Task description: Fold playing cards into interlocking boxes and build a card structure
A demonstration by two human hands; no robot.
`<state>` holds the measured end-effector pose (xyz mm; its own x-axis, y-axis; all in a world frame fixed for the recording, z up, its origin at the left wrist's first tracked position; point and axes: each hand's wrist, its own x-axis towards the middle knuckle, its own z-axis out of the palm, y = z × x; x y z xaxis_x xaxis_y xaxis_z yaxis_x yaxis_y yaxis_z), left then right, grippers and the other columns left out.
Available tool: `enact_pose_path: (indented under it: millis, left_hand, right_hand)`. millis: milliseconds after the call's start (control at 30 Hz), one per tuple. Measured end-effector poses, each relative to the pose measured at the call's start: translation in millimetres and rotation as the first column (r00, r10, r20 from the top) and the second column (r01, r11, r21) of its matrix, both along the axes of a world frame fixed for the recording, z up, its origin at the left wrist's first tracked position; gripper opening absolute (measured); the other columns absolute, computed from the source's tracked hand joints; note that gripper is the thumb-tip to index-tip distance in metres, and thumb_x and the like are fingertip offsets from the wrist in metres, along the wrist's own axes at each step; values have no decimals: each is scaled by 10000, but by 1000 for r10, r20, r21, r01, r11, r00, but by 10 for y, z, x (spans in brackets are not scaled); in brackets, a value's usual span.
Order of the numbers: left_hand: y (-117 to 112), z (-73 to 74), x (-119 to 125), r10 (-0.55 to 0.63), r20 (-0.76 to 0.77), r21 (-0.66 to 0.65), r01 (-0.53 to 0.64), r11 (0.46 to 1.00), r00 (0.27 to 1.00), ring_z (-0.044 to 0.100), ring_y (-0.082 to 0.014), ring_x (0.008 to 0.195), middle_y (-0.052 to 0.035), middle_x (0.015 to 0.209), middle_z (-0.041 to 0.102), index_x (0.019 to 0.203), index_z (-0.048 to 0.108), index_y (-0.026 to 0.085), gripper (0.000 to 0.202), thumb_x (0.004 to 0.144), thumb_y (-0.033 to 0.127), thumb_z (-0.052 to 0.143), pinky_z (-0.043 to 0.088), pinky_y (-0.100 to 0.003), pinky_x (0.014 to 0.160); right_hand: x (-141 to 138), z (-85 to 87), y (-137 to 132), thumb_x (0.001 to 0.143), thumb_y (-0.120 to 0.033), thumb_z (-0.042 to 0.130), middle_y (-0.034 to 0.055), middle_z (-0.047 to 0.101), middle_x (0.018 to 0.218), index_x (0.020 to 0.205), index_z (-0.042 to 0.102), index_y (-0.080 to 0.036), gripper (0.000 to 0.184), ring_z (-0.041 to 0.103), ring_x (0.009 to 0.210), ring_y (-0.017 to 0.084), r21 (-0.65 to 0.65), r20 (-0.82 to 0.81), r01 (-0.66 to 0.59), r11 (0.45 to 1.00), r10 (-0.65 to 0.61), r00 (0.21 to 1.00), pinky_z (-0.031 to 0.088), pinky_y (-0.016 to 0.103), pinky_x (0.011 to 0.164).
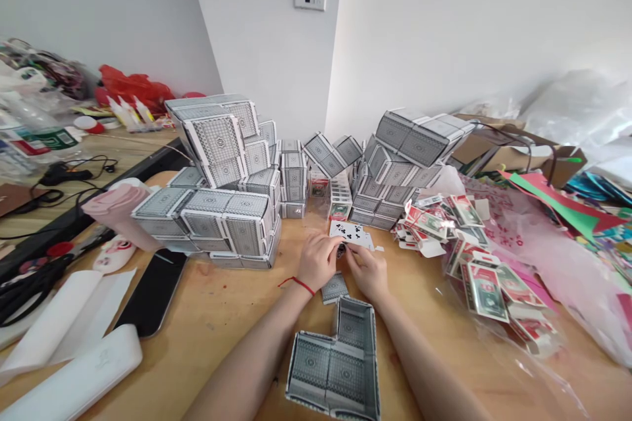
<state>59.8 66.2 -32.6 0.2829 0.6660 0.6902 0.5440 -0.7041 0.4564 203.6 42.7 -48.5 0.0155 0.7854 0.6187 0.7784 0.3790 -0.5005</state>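
Observation:
Both hands meet at the middle of the wooden table (222, 316) and grip a small stack of playing cards (351, 233), whose top face shows black clubs. My left hand (318, 262), with a red string on the wrist, pinches the stack's left side. My right hand (368, 271) closes on its right side. A single face-down card (334, 287) lies just under the hands. Nearer to me, between my forearms, lies a group of grey-backed card packs (336, 368).
Piles of grey-backed card packs (222, 210) stand at the left, with more stacked packs (405, 151) at the back right. Flattened red-and-green card boxes (474, 256) on clear plastic lie at the right. A black phone (153, 293), scissors, white paper and cables lie at the left.

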Motion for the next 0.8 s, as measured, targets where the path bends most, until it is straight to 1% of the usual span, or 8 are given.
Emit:
enact_pose_path:
  millis: [167,333,400,500,567,633,700,800]
  left_hand:
    - [32,-31,1,27,12,-50,-27,998,1000,569,-159,818,-27,837,652,891,591,209,194,806,155,426,445,-333,763]
    - [61,-95,-22,62,66,-104,-55,993,996,590,-147,814,-22,841,659,872,604,211,181,801,166,444,470,-304,757]
    - [69,-116,-37,67,70,-126,-57,990,995,600,-140,793,-16,837,663,877,605,212,191,801,158,439,481,-291,741]
    - [72,-134,-59,38,70,-148,-28,989,997,609,-130,779,-11,851,666,911,598,211,229,805,129,412,491,-278,730]
    - [69,-137,-65,0,71,-154,11,988,997,611,-125,792,-13,871,665,938,590,212,249,807,118,400,495,-272,736]
    - [66,-134,-59,-26,78,-158,38,987,997,613,-125,802,-14,883,664,939,590,213,228,810,143,416,496,-269,742]
    - [65,-127,-45,-14,96,-165,29,986,995,615,-129,794,-15,872,666,903,601,212,175,804,198,457,497,-267,740]
    - [66,-119,-27,48,108,-185,-27,982,993,620,-133,747,-18,826,670,829,611,203,124,776,262,516,499,-263,714]
  right_hand:
    - [-12,-20,-3,801,-302,447,17,678,691,820,634,-201,213,617,573,138,-86,2,-6,996,7,1000,451,220,537]
    - [1,-29,1,789,-289,446,4,689,777,923,610,-217,223,641,635,146,-177,-57,-70,982,61,997,486,229,565]
    - [8,-32,6,788,-277,446,11,688,804,943,602,-217,228,647,687,158,-188,-86,-94,978,79,993,498,243,590]
    - [10,-39,9,802,-278,433,23,684,842,951,588,-222,222,646,735,171,-203,-139,-124,971,97,986,508,269,633]
    - [9,-43,8,811,-287,431,21,678,877,958,579,-236,215,645,734,166,-195,-150,-116,974,87,985,508,272,644]
    - [7,-46,6,817,-285,430,14,674,889,955,576,-246,204,642,724,157,-167,-135,-102,981,80,988,503,265,650]
    - [7,-49,4,822,-272,424,15,675,865,933,577,-238,192,639,709,152,-143,-116,-96,985,80,990,494,257,641]
    - [10,-50,5,825,-256,410,25,674,812,887,572,-219,178,632,673,154,-142,-106,-74,987,59,993,479,252,609]
